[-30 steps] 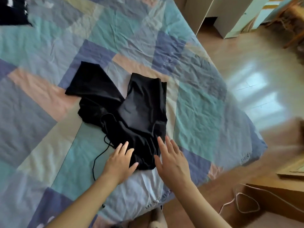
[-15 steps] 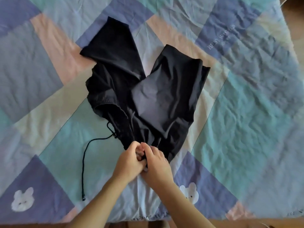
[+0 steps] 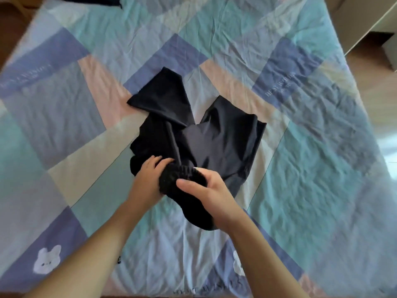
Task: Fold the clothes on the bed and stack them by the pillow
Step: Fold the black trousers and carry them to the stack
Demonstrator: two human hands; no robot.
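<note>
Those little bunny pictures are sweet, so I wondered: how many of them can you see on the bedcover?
2. One white bunny sits on the purple patch at lower left; another bunny is at lower centre, partly hidden behind the right forearm. More may lie out of view.

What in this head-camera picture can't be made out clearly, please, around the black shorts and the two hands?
- Drawstring: not traceable in the head view; bunched fabric and the left hand cover where it would run.
- Right hand's fingertips: hidden behind the gathered waistband of the black shorts, so the grip there is unclear.
- Dark item at the top edge: cut off by the frame, unidentifiable.
- Pillow: not in view.
- Printed lettering on the bedspread: too blurred to read fully.
</note>
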